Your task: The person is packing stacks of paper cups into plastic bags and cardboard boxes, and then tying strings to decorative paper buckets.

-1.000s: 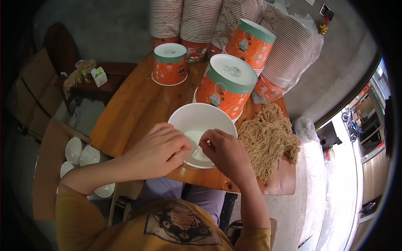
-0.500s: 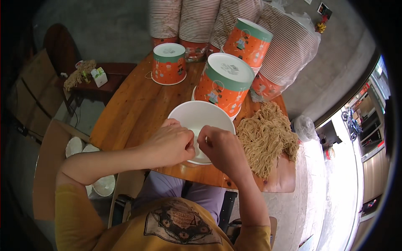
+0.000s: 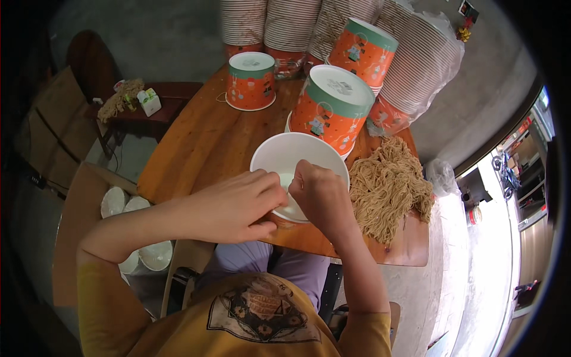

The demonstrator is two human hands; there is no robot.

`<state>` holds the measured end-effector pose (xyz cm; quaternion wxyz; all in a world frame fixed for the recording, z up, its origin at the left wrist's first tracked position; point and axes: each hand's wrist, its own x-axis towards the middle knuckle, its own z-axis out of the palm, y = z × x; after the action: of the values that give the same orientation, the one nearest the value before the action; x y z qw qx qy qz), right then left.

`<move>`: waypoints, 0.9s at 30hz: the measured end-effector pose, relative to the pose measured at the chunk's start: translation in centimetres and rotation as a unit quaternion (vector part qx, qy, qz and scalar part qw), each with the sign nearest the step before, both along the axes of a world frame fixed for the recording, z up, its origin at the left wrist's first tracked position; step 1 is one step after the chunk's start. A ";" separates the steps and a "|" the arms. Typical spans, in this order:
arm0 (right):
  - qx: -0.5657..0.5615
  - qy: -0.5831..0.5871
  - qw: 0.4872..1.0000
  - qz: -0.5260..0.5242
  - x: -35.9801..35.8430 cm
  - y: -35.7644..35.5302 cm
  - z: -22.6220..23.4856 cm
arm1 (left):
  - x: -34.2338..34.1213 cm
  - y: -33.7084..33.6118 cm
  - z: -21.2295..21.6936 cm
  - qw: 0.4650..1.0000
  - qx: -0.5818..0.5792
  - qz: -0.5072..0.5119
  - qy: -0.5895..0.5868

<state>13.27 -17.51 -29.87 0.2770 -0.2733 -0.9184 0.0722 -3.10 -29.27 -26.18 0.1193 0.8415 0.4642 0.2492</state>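
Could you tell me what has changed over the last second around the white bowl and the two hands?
Little has changed. The left hand has slid slightly along the near rim of the white bowl, and the right hand has closed into a looser fist over the bowl's near edge. Nothing was visibly picked up or let go. The noodle pile, the orange lidded tubs and the wooden table stayed put.

bright daylight from right of frame, glare at right edge, dark fisheye rim, centre sharp, soft shadows.
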 end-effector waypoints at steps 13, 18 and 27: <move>-0.056 -0.038 0.998 -0.012 0.1 0.0 0.1 | -1.3 2.0 -0.1 0.980 0.068 -0.159 0.094; -0.282 0.129 0.948 0.070 1.3 1.0 1.8 | -3.0 1.6 0.5 0.909 0.255 -0.113 0.309; -0.673 0.471 0.559 0.114 5.5 2.0 2.2 | -10.2 5.0 -2.4 0.960 0.206 -0.009 0.187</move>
<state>18.79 -15.50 -27.66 0.3957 -0.2000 -0.3653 0.8185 -13.30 -24.25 -28.57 -0.1434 0.8837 0.4091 0.1765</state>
